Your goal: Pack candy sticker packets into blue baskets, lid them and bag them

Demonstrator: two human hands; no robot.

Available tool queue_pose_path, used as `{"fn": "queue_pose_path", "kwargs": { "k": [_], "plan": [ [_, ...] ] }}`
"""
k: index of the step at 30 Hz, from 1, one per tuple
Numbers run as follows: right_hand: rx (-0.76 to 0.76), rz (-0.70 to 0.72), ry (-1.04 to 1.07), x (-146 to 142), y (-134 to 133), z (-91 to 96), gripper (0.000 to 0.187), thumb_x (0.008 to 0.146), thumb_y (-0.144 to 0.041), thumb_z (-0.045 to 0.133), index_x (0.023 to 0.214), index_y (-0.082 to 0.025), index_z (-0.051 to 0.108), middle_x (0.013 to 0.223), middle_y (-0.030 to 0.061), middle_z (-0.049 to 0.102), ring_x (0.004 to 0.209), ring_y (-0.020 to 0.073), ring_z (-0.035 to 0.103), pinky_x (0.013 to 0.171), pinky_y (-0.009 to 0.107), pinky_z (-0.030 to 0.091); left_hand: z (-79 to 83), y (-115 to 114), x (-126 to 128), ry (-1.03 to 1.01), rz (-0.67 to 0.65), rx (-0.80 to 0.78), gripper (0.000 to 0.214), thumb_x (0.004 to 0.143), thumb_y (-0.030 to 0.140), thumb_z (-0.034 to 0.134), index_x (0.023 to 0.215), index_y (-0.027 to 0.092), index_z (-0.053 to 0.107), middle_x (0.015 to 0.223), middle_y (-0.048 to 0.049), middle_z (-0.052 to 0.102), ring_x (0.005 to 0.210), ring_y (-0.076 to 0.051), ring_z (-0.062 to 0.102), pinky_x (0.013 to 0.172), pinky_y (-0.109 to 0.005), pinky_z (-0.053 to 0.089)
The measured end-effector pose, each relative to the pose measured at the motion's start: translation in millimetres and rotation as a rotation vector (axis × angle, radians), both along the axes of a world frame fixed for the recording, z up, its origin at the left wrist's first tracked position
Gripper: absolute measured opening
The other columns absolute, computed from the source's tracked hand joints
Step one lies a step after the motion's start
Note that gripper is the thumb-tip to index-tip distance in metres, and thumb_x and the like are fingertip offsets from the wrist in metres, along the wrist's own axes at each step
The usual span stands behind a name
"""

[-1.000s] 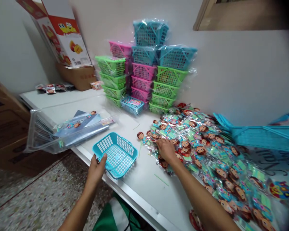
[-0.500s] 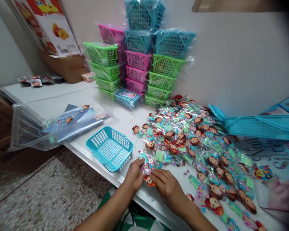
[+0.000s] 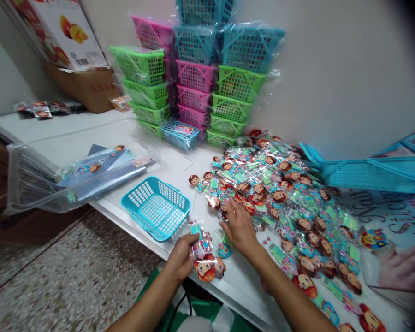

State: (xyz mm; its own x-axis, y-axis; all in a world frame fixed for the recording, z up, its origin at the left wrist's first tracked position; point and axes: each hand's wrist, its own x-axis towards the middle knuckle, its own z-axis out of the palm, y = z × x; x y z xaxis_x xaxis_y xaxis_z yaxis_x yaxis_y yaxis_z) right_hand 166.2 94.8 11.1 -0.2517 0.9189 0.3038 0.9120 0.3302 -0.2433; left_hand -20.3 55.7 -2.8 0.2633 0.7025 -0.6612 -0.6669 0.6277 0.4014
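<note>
My left hand [image 3: 181,256] is closed on small clear plastic packets [image 3: 202,246] at the table's front edge. A red-haired cartoon head and a second head show at their lower end. My right hand [image 3: 240,226] reaches to the near edge of a heap of similar packets [image 3: 259,184], fingers spread; whether it touches one is unclear. A single green-and-blue packet [image 3: 224,246] lies between my hands. Left of them stands a turquoise plastic basket [image 3: 155,207] with nothing inside.
Wrapped green [image 3: 238,85], pink [image 3: 195,76] and blue baskets [image 3: 252,46] are stacked at the wall. A clear plastic bag [image 3: 34,180] with flat sheets overhangs the table's left edge. More turquoise baskets [image 3: 373,175] lie at right. Cartons [image 3: 79,87] stand at back left.
My right hand has left the held packets and moved forward to the heap, its fingers spreading. My left hand has shifted slightly left with the packets.
</note>
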Motion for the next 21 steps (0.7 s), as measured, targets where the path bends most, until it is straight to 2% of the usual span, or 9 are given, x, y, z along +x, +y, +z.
{"fn": "queue_pose_path", "kwargs": {
  "k": [3,6,8,10,13,15,17,19,21],
  "plan": [
    [-0.004,0.089,-0.100,-14.4,37.9,0.8,0.043,0.088,-0.017,0.046,0.130,-0.021,0.050,0.136,0.0114,0.048,0.128,0.0291,0.036,0.102,0.049,0.029,4.3,2.6,-3.6,-0.020,-0.026,-0.018,0.015,0.078,0.011,0.055,0.093,0.008,0.058,0.076,-0.0111,0.070,0.067,-0.021,0.068,0.064,-0.033,0.054],
    [-0.008,0.107,-0.067,-13.7,41.5,10.8,0.036,0.091,-0.017,0.040,0.123,-0.021,0.056,0.129,0.0090,0.055,0.121,0.0248,0.044,0.100,0.044,0.033,14.8,6.8,-6.6,-0.060,-0.036,-0.013,0.021,0.082,0.023,0.056,0.097,0.009,0.057,0.080,-0.0117,0.070,0.069,-0.022,0.068,0.064,-0.034,0.055],
    [0.014,0.164,0.002,-11.3,18.6,18.7,0.039,0.091,-0.016,0.039,0.127,-0.020,0.052,0.130,0.0085,0.054,0.120,0.0223,0.045,0.100,0.041,0.034,20.9,8.8,-6.9,-0.112,-0.015,0.038,0.031,0.083,0.036,0.056,0.102,0.011,0.057,0.084,-0.0109,0.070,0.073,-0.022,0.068,0.067,-0.034,0.055],
    [0.001,0.323,0.058,-13.0,-17.2,25.2,0.041,0.089,-0.014,0.041,0.128,-0.020,0.050,0.130,0.0083,0.054,0.120,0.0213,0.045,0.100,0.040,0.035,23.4,9.5,-5.2,-0.143,0.004,0.083,0.036,0.083,0.041,0.055,0.106,0.013,0.057,0.087,-0.0101,0.070,0.076,-0.021,0.068,0.069,-0.034,0.055],
    [-0.116,0.548,0.063,-18.8,-66.7,30.1,0.041,0.087,-0.016,0.045,0.128,-0.020,0.051,0.125,0.0092,0.058,0.117,0.0226,0.048,0.097,0.040,0.039,19.4,7.2,-1.6,-0.111,-0.033,0.045,0.027,0.082,0.027,0.057,0.102,0.009,0.060,0.085,-0.0111,0.070,0.075,-0.021,0.068,0.070,-0.033,0.054],
    [-0.196,0.587,0.116,-15.6,-82.8,29.7,0.038,0.089,-0.023,0.047,0.126,-0.022,0.050,0.123,0.0081,0.059,0.115,0.0220,0.050,0.097,0.040,0.039,14.9,4.1,-2.2,-0.074,-0.064,-0.003,0.020,0.079,0.015,0.057,0.096,0.007,0.061,0.081,-0.0116,0.070,0.072,-0.021,0.068,0.069,-0.032,0.054],
    [-0.233,0.451,0.204,-3.5,-84.5,25.9,0.034,0.092,-0.029,0.043,0.124,-0.023,0.051,0.121,0.0073,0.060,0.114,0.0205,0.052,0.096,0.038,0.040,12.3,0.5,-6.5,-0.036,-0.065,-0.032,0.018,0.077,0.011,0.056,0.093,0.005,0.062,0.077,-0.0118,0.070,0.068,-0.022,0.068,0.067,-0.033,0.054],
    [-0.281,0.166,0.195,12.1,-78.8,18.2,0.031,0.093,-0.035,0.039,0.117,-0.022,0.054,0.115,0.0091,0.063,0.105,0.0217,0.058,0.088,0.037,0.044,12.7,-2.9,-12.9,0.006,-0.053,-0.050,0.018,0.076,0.010,0.055,0.092,0.005,0.062,0.075,-0.0119,0.070,0.066,-0.022,0.068,0.065,-0.033,0.054],
    [-0.405,-0.120,0.062,22.8,-72.8,7.2,0.036,0.091,-0.046,0.040,0.109,-0.018,0.056,0.100,0.0121,0.067,0.088,0.0258,0.064,0.075,0.038,0.048,14.8,-5.8,-18.3,0.043,-0.035,-0.051,0.019,0.076,0.010,0.054,0.093,0.005,0.062,0.075,-0.0119,0.071,0.065,-0.022,0.068,0.064,-0.032,0.054]
  ]
}}
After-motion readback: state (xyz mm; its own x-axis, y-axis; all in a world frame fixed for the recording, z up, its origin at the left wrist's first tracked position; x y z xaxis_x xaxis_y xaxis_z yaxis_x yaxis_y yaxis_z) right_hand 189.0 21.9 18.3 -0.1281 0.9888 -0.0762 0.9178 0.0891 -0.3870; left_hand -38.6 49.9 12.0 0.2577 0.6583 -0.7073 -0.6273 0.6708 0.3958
